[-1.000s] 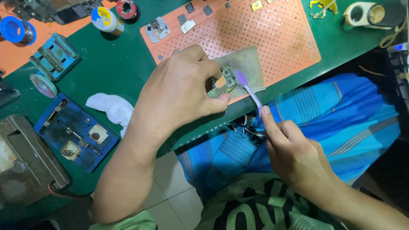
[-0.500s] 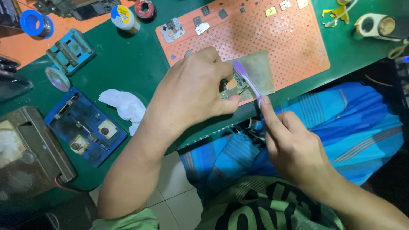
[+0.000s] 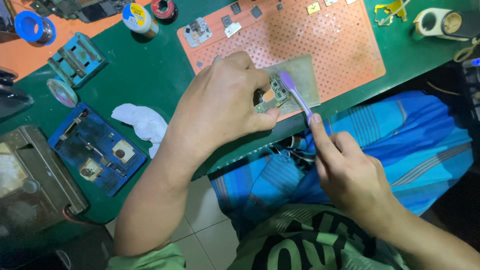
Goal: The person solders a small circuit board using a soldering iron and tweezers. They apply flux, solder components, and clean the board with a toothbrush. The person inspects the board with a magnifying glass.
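My left hand (image 3: 220, 107) presses a small green circuit board (image 3: 272, 98) down on a grey metal plate (image 3: 306, 75) that lies on an orange perforated mat (image 3: 320, 35). In my right hand (image 3: 345, 170) is a purple toothbrush (image 3: 296, 95), gripped by the handle end with the forefinger along it. The brush head rests on the board's right edge. My left fingers hide much of the board.
A blue board holder (image 3: 97, 150) and a white crumpled tissue (image 3: 140, 122) lie left on the green table (image 3: 145, 70). A smaller blue clamp (image 3: 77, 60), tape rolls (image 3: 32, 27), a small jar (image 3: 140, 17) and loose chips (image 3: 197, 30) sit at the back. A grey machine (image 3: 30, 175) stands at far left.
The view has shifted slightly; the toothbrush head has moved a little across the board while my left hand keeps holding the board in place.
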